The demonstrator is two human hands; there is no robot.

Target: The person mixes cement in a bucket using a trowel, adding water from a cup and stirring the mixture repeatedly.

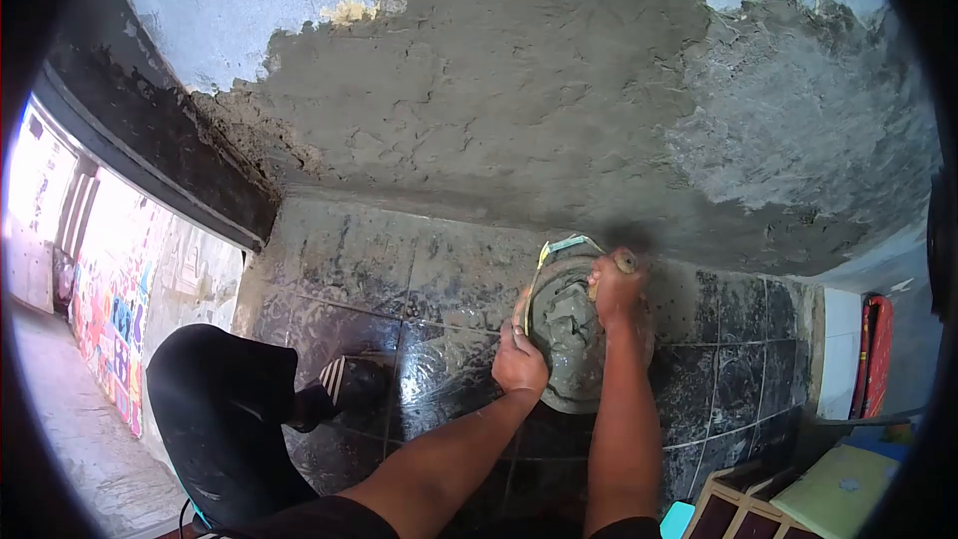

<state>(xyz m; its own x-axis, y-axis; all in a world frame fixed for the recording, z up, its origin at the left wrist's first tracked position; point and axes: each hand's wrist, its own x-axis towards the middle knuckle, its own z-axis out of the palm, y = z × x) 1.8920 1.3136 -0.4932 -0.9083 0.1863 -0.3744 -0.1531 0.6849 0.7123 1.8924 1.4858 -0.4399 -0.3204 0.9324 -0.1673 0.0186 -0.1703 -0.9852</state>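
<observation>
A round bucket (534, 301) of wet grey mortar (569, 334) stands on the dark tiled floor near the wall. My left hand (520, 359) grips its rim on the left side, fingers curled over the edge. Above the right part of the bucket, my right hand (617, 289) is closed round a wooden tool handle (626, 261) whose end sticks out past the fist. The working end of that tool is hidden by the hand and the mortar. A thin handle of the bucket arches along its far left rim.
Fresh grey plaster (479, 90) covers much of the wall ahead. My bent leg (225, 419) and striped shoe (349, 381) are at the left, near a doorway. Lower right holds a wooden crate-like item (743, 519) and a green object (838, 489); a red roll (875, 354) stands beyond.
</observation>
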